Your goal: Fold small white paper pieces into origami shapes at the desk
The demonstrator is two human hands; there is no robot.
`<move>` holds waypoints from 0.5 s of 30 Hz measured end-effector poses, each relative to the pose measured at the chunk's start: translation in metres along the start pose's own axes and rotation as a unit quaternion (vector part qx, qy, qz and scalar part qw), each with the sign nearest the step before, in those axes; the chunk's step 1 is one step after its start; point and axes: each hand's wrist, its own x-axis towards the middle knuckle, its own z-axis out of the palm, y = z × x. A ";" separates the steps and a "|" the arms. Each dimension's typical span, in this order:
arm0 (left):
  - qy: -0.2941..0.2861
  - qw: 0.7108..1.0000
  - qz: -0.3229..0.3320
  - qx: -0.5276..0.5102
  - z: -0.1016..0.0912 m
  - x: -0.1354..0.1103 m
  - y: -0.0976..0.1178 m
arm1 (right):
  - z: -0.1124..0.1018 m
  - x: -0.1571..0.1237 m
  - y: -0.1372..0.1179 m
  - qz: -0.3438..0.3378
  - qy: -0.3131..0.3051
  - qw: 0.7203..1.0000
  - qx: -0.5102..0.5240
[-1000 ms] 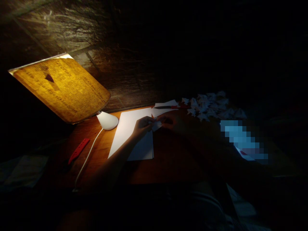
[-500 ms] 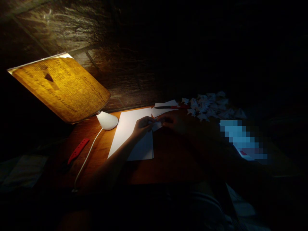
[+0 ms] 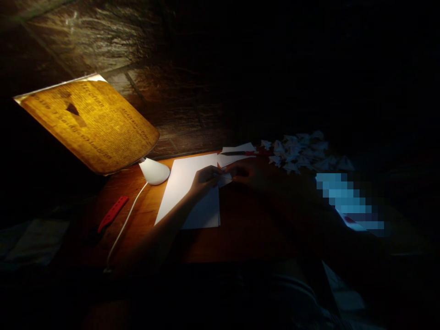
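Observation:
A small white piece of paper (image 3: 225,179) is held between both hands above the wooden table. My left hand (image 3: 205,178) pinches its left side, fingers bent and closed. On the other side, my right hand (image 3: 244,174), dim in shadow, has its fingertips closed on the paper's upper right edge. Beneath my left hand and forearm lie large white sheets of paper (image 3: 182,192). Just behind the hands are smaller white sheets (image 3: 231,159), with a dark-bladed knife (image 3: 237,153) with a red handle across them. The exact folds of the held paper are too dim to make out.
At the left stands a lamp with a printed yellow shade (image 3: 92,123), a white base (image 3: 154,172) and a white cord (image 3: 123,231). A red power strip-like bar (image 3: 113,213) lies near it. Folded paper pieces (image 3: 299,151) pile at the back right, beside a glowing, blurred-out screen (image 3: 347,199).
Both hands stay at the same spot on the small paper, with barely any finger movement. The whole view shifts very slightly.

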 end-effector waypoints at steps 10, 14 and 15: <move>0.004 1.000 -0.003 0.013 0.000 0.000 0.001 | 0.000 -0.001 -0.003 -0.007 -0.003 1.000 -0.024; 0.004 1.000 0.007 0.014 -0.002 0.002 -0.005 | 0.000 0.000 -0.003 -0.016 -0.001 0.999 -0.030; 0.000 1.000 0.010 0.015 -0.002 0.003 -0.007 | 0.000 -0.001 -0.003 -0.017 -0.001 0.999 -0.030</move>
